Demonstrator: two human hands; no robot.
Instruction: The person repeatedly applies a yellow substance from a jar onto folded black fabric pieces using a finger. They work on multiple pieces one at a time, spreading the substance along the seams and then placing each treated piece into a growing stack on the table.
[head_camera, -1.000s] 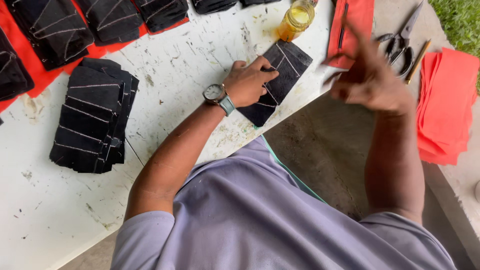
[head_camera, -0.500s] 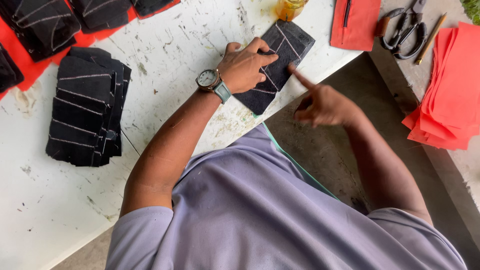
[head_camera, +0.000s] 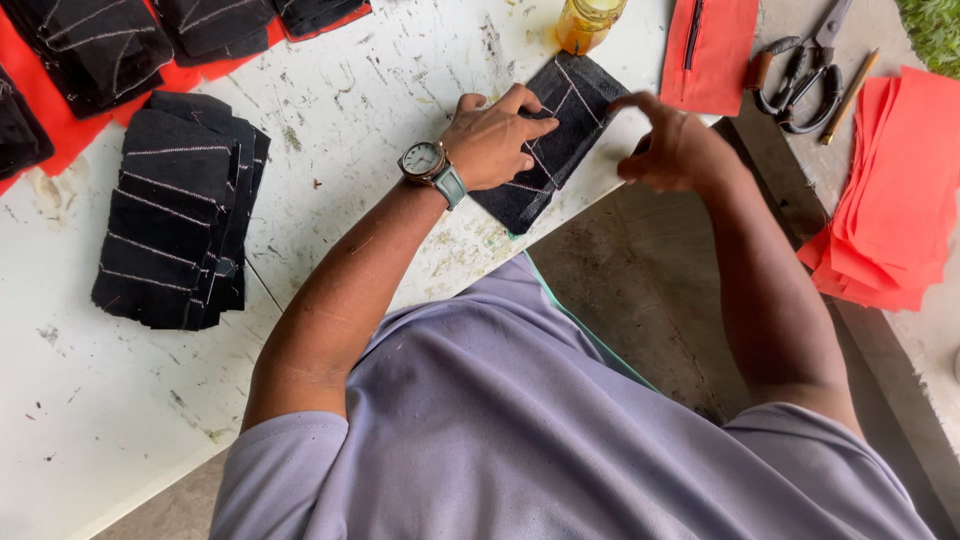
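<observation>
Right hand (head_camera: 678, 150) moved back up to black stitched fabric piece (head_camera: 556, 140), fingertips pinching its edge; left hand (head_camera: 497, 140) pressed flat on it, pinning.

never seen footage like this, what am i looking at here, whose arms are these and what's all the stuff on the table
No machine here: a camera on a person's head looks down at their own two bare hands. The left hand, with a wristwatch, presses flat on a black stitched fabric piece at the edge of the white table. The right hand touches that piece's right edge. Nearby lie a stack of black pieces, a yellow jar, scissors, a pencil and red sheets.
</observation>
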